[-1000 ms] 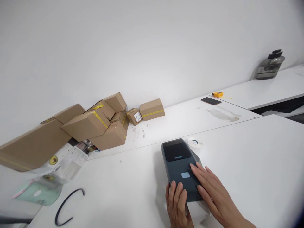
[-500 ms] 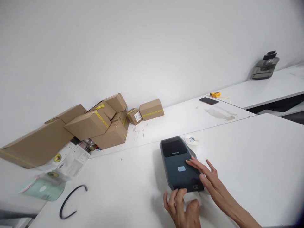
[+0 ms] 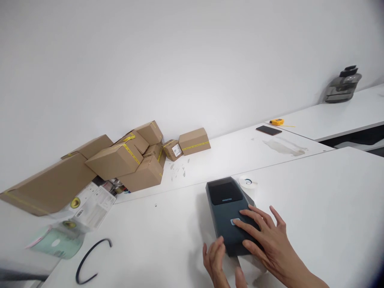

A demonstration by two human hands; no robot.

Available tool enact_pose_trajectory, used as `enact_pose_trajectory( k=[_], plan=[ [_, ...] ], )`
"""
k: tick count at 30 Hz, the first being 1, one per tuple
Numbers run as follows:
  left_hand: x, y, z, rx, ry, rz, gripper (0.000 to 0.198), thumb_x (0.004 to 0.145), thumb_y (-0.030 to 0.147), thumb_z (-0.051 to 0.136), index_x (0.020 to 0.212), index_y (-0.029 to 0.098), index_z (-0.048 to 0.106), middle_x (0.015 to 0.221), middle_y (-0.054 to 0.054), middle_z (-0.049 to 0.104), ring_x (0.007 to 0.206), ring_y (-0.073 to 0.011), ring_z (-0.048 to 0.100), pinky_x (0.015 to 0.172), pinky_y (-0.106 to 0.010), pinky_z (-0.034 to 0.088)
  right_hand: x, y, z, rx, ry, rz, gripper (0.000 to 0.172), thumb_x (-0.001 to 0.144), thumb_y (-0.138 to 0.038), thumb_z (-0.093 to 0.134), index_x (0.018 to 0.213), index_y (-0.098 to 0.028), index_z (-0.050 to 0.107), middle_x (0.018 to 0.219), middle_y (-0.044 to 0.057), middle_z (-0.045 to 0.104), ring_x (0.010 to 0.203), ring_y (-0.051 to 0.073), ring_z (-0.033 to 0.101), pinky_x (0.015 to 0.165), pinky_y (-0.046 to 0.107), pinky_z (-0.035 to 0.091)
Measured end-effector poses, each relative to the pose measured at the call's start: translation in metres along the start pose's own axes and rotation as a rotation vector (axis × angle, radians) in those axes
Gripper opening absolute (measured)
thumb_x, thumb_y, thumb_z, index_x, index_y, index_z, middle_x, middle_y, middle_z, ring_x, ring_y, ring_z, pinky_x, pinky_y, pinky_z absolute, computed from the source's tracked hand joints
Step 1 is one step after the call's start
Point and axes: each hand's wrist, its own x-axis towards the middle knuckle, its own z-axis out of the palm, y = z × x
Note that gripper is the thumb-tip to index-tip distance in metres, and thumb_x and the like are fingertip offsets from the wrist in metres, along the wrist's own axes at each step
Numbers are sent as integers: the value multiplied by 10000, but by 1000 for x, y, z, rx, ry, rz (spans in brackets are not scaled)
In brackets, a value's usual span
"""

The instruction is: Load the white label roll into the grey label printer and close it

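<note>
A dark blue-grey device (image 3: 222, 208), which looks like a label printer, sits on the white table with a black window on its top. My right hand (image 3: 271, 240) lies over its right side, fingers spread, with the index fingertip on the light-blue button (image 3: 234, 221). Close to the device's front left corner is my left hand (image 3: 216, 262). Its fingers are bent and the thumb stands apart, with nothing visible between them. A white roll (image 3: 247, 182) rests just behind the device. Something pale under the device's front edge is partly hidden by my hands.
Cardboard boxes (image 3: 114, 160) are piled at the back left, beside clear packets (image 3: 96, 206) and a green pouch (image 3: 58, 242). A dark curved band (image 3: 85, 258) lies at front left. Farther right are a phone (image 3: 269, 130), a yellow tape measure (image 3: 276, 122) and a bottle (image 3: 343, 87).
My right hand has moved left across the device, its index finger now on the button. My left hand has shifted slightly left, its thumb lower. The view has shifted slightly.
</note>
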Motion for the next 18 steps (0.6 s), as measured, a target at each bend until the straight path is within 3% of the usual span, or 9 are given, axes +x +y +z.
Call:
enact_pose_trajectory(
  k=[2,5,7,9,12,14,16,18],
  plan=[
    [6,-1,3,-17,12,-122,443,925,310,470,1363,244,497,1256,-112,657,1252,-264,554,1118,-483,367,3,0,1,-25,29,-21,355,903,-466,573,1250,-398,607,1234,13,672,1233,277,547,1151,513,45],
    [13,1,10,-84,-79,-317,480,965,276,412,1440,209,409,1463,-117,496,1431,-238,356,1119,-386,392,6,0,0,-47,48,-38,325,893,-484,593,1201,-386,631,1212,9,689,1230,278,553,1159,508,27],
    [17,2,13,-170,-157,-424,485,989,297,372,1465,204,364,1510,-119,441,1422,-220,377,1080,-320,436,6,-2,-2,-32,27,-27,340,891,-484,599,1215,-381,616,1265,5,668,1262,280,536,1166,503,49],
    [19,3,15,-259,-193,-511,484,1003,321,343,1469,194,352,1518,-134,427,1385,-213,435,1039,-278,471,2,-3,-3,41,-23,1,402,904,-471,578,1294,-371,557,1387,14,590,1314,283,498,1160,504,154],
    [22,5,12,-359,-168,-628,494,1007,361,338,1463,173,362,1515,-152,427,1384,-215,436,1036,-257,471,-7,-5,-5,238,-36,173,495,963,-452,454,1442,-341,398,1529,45,434,1370,286,445,1080,493,388],
    [26,9,9,-417,-143,-692,502,1007,389,344,1465,187,358,1521,-138,423,1398,-201,415,1065,-247,443,-13,-5,-6,345,9,352,496,996,-437,355,1484,-346,331,1535,44,426,1365,274,457,1004,460,498],
    [34,14,4,-464,-136,-727,504,1008,410,335,1470,208,350,1536,-118,405,1411,-185,393,1085,-238,421,-13,-3,-8,403,30,467,487,1007,-434,311,1490,-372,318,1516,24,455,1348,265,481,969,437,542],
    [48,19,1,-497,-155,-722,507,1011,425,319,1474,220,339,1547,-105,391,1412,-175,391,1087,-230,417,-5,-1,-12,427,20,491,486,1005,-447,314,1487,-393,323,1510,4,464,1346,268,483,1000,446,528]
  ],
)
